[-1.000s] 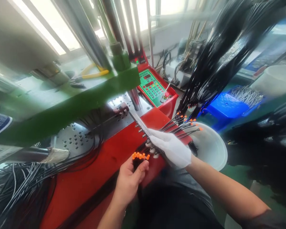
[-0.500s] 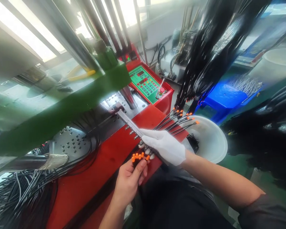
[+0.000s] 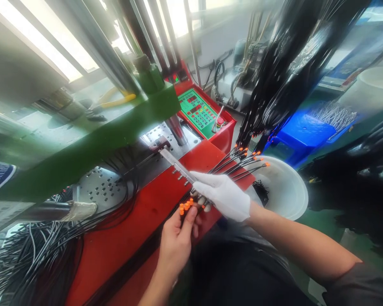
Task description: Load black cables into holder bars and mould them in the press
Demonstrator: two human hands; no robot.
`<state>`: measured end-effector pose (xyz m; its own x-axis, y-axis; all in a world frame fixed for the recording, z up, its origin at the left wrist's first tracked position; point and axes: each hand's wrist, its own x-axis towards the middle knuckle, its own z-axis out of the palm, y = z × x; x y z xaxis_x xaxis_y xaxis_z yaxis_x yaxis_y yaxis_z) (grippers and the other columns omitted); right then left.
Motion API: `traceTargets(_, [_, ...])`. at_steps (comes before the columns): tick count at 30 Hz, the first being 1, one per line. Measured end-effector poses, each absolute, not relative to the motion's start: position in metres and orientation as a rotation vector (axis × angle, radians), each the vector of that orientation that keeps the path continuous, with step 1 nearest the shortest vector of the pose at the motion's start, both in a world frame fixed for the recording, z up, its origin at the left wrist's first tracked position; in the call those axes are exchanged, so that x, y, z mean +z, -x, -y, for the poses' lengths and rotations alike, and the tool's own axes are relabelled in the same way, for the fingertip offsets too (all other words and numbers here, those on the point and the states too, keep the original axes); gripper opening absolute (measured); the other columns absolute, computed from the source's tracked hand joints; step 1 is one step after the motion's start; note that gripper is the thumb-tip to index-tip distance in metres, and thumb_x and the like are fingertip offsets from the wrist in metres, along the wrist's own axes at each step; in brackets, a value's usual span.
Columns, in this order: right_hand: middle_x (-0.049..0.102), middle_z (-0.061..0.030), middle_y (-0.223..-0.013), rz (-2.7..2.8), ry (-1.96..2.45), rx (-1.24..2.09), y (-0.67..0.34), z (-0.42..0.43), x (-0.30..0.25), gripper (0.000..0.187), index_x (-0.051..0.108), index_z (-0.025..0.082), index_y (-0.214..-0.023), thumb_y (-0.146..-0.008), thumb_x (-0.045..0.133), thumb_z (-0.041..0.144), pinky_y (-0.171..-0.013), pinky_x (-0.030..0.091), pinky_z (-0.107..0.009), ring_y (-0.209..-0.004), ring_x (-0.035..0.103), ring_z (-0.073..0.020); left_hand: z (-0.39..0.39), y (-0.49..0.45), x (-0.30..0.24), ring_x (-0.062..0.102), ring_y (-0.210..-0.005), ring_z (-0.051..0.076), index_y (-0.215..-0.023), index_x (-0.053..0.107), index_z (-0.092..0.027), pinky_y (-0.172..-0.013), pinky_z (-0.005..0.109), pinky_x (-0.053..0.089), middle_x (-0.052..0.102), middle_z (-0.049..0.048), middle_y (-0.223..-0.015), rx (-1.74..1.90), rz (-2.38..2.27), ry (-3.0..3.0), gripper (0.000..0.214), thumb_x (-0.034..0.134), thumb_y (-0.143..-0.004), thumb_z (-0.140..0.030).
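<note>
My bare left hand is closed round a bunch of black cables with orange tips, held upright at the front edge of the red machine bed. My right hand, in a white glove, grips a long metal fixture bar with pins along its side; the bar slants up and left toward the mould area. The orange tips sit just below the bar's near end. More orange-tipped black cables fan out to the right behind the gloved hand.
A green press frame crosses the upper left. The green control panel with a red button sits behind. A white bowl stands right of the bed, a blue crate beyond it. Black cable bundles hang at the top right and pile at the lower left.
The bar and my gloved hand stay almost in place. My left hand has shifted its grip, the fingers stretching upward along the orange-tipped bunch toward the bar.
</note>
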<state>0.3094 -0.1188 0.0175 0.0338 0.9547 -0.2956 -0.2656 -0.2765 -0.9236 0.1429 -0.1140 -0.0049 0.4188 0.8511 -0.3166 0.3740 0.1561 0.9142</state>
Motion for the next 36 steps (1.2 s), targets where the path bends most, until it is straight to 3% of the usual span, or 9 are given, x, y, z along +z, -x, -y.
traceTargets(3, [0.063,-0.0033,-0.08,0.788,1.172,1.529,-0.314,0.118,0.019,0.043,0.053,0.015,-0.131,-0.09,0.05,0.026,-0.045,0.045,-0.019,-0.051,0.05,-0.0057,0.112,-0.141,-0.004,0.032,-0.051,0.008,-0.101,0.052,-0.017,-0.047,0.02,0.028,0.035,-0.0052,-0.062,0.576,-1.119,-1.275,0.027,0.048,-0.091,-0.043])
traceTargets(5, [0.063,-0.0034,-0.082,0.807,1.151,1.542,-0.316,0.118,0.019,0.041,0.054,0.017,-0.13,-0.09,0.05,0.026,-0.044,0.045,-0.018,-0.051,0.049,-0.0052,0.112,-0.14,-0.004,0.03,-0.051,0.008,-0.098,0.051,-0.018,-0.046,0.02,0.027,0.032,-0.0058,-0.061,0.604,-1.081,-1.26,0.025,0.048,-0.092,-0.042])
traceTargets(9, [0.062,-0.0032,-0.082,0.832,1.155,1.575,-0.315,0.118,0.024,0.042,0.053,0.016,-0.131,-0.09,0.049,0.025,-0.046,0.046,-0.018,-0.053,0.05,-0.0056,0.115,-0.138,-0.005,0.034,-0.054,0.007,-0.086,0.051,-0.017,-0.047,0.018,0.031,0.04,-0.0038,-0.066,0.631,-1.079,-1.235,0.024,0.054,-0.089,-0.04])
traceTargets(21, [0.066,-0.0049,-0.09,0.966,1.194,1.552,-0.312,0.119,0.028,0.043,0.054,0.015,-0.13,-0.089,0.049,0.025,-0.049,0.049,-0.022,-0.056,0.052,-0.0084,0.115,-0.13,-0.009,0.048,-0.067,0.011,-0.093,0.058,-0.016,-0.061,0.021,0.037,0.059,0.002,-0.084,0.569,-1.066,-1.437,0.02,0.053,-0.091,-0.035])
traceTargets(24, [0.066,-0.005,-0.093,0.964,1.206,1.545,-0.312,0.119,0.027,0.043,0.054,0.016,-0.13,-0.089,0.049,0.024,-0.053,0.051,-0.022,-0.06,0.053,-0.009,0.115,-0.131,-0.007,0.05,-0.074,0.012,-0.094,0.058,-0.017,-0.068,0.021,0.039,0.06,0.0008,-0.086,0.574,-1.064,-1.502,0.018,0.052,-0.091,-0.034])
traceTargets(36, [0.064,-0.0037,-0.089,1.088,1.339,1.389,-0.303,0.121,0.022,0.039,0.059,0.015,-0.125,-0.087,0.052,0.019,-0.055,0.048,-0.02,-0.06,0.051,-0.0076,0.125,-0.143,-0.003,0.052,-0.067,0.012,-0.089,0.06,-0.018,-0.067,0.021,0.039,0.062,0.0002,-0.079,0.633,-1.22,-1.901,0.015,0.049,-0.091,-0.028])
